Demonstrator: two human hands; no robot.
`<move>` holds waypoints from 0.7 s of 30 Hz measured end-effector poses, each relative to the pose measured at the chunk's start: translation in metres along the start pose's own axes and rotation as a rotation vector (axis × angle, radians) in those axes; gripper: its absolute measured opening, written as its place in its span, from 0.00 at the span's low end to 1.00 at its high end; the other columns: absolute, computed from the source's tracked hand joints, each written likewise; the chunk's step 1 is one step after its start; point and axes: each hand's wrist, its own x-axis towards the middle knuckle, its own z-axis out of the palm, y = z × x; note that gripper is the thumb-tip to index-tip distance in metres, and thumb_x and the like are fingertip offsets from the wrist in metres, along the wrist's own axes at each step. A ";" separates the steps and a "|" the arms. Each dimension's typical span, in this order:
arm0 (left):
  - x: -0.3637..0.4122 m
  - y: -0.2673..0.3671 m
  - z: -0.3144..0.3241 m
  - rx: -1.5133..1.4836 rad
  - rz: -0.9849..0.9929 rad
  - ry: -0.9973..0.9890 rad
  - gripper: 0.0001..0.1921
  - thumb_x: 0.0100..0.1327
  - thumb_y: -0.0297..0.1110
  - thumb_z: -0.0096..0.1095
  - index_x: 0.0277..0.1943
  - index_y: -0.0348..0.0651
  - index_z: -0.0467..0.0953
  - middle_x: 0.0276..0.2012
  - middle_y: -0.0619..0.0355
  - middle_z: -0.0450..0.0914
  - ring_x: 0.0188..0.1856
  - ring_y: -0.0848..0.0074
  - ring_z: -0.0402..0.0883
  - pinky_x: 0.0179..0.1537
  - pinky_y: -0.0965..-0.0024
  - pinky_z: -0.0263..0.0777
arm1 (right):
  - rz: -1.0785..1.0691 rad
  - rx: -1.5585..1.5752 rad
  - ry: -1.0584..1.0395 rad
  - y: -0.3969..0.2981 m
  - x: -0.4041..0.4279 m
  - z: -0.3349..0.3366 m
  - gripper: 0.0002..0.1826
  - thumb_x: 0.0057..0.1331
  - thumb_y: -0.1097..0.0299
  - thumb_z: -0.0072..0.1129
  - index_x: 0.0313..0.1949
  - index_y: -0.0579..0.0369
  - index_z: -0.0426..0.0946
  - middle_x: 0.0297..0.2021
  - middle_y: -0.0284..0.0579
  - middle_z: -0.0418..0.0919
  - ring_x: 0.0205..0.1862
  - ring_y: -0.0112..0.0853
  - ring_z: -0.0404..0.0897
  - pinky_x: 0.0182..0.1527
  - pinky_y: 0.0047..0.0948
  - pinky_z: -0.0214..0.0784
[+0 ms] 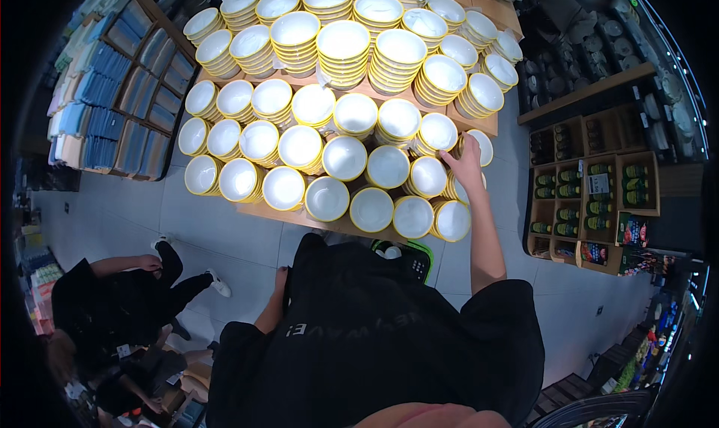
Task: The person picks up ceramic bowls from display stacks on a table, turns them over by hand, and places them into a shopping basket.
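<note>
My right hand (466,159) reaches to the right end of a stepped wooden display table (314,81), among stacks of white bowls with yellow rims. Its thumb lies by the rim of a bowl stack (438,131), and the other fingers go down beside a white bowl (481,147) at the table's right edge. Whether the fingers grip a bowl is hidden. Below that hand, a bowl stack (452,220) leans at the front right corner. My left hand (281,276) hangs low beside my black shirt, mostly hidden, away from the bowls.
A basket with a green rim (429,259) stands under the table's front edge, close to my body. Folded-towel shelves (121,91) stand at left, shelves of green-labelled bottles (598,206) at right. Other people (112,299) are on the floor at lower left.
</note>
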 end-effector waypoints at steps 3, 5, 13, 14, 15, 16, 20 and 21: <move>0.004 -0.001 0.005 0.012 0.018 0.002 0.21 0.61 0.42 0.56 0.44 0.29 0.80 0.39 0.37 0.83 0.46 0.53 0.82 0.46 0.59 0.73 | -0.046 -0.036 -0.033 -0.003 0.001 0.008 0.46 0.54 0.53 0.71 0.64 0.64 0.59 0.63 0.63 0.60 0.64 0.55 0.60 0.66 0.47 0.55; 0.007 -0.006 0.006 0.088 -0.030 -0.037 0.24 0.63 0.46 0.55 0.48 0.29 0.79 0.42 0.38 0.83 0.48 0.52 0.82 0.49 0.58 0.73 | -0.061 -0.052 -0.033 -0.007 0.004 0.015 0.45 0.54 0.54 0.71 0.64 0.64 0.60 0.62 0.64 0.61 0.63 0.55 0.61 0.65 0.47 0.56; -0.001 -0.034 0.015 -0.114 -0.088 -0.018 0.26 0.61 0.49 0.58 0.47 0.29 0.79 0.41 0.39 0.83 0.47 0.55 0.83 0.47 0.60 0.73 | -0.039 -0.014 -0.006 -0.038 -0.033 0.018 0.36 0.53 0.59 0.72 0.56 0.65 0.67 0.51 0.59 0.69 0.55 0.55 0.68 0.58 0.47 0.63; -0.005 -0.025 0.018 -0.159 -0.082 0.002 0.23 0.61 0.44 0.57 0.44 0.27 0.79 0.37 0.40 0.83 0.41 0.60 0.82 0.43 0.60 0.73 | -0.064 -0.050 -0.010 -0.041 -0.041 0.023 0.37 0.52 0.57 0.73 0.56 0.65 0.67 0.50 0.61 0.70 0.53 0.56 0.69 0.56 0.47 0.65; -0.006 -0.026 0.019 -0.198 -0.075 0.027 0.20 0.60 0.40 0.56 0.41 0.26 0.79 0.33 0.41 0.83 0.36 0.64 0.82 0.39 0.60 0.73 | -0.062 -0.052 -0.013 -0.046 -0.048 0.024 0.37 0.52 0.57 0.73 0.56 0.65 0.67 0.50 0.61 0.70 0.53 0.56 0.69 0.56 0.47 0.65; -0.006 -0.026 0.020 -0.197 -0.077 0.024 0.20 0.60 0.40 0.56 0.41 0.26 0.79 0.33 0.41 0.83 0.36 0.64 0.82 0.39 0.60 0.73 | -0.048 -0.115 -0.055 -0.052 -0.053 0.023 0.39 0.50 0.56 0.74 0.56 0.65 0.67 0.50 0.62 0.70 0.53 0.56 0.69 0.55 0.46 0.65; 0.004 -0.041 0.023 -0.122 -0.055 0.075 0.19 0.60 0.39 0.56 0.41 0.25 0.79 0.33 0.41 0.83 0.36 0.65 0.81 0.39 0.60 0.73 | -0.010 -0.208 -0.123 -0.060 -0.061 0.030 0.45 0.44 0.53 0.77 0.58 0.63 0.66 0.52 0.64 0.68 0.55 0.56 0.69 0.57 0.49 0.62; 0.006 -0.038 0.024 -0.090 -0.053 0.059 0.19 0.60 0.39 0.56 0.41 0.26 0.79 0.33 0.40 0.83 0.36 0.65 0.82 0.40 0.60 0.73 | -0.027 -0.230 -0.104 -0.059 -0.062 0.031 0.48 0.43 0.52 0.78 0.59 0.63 0.65 0.54 0.65 0.68 0.56 0.56 0.68 0.59 0.50 0.60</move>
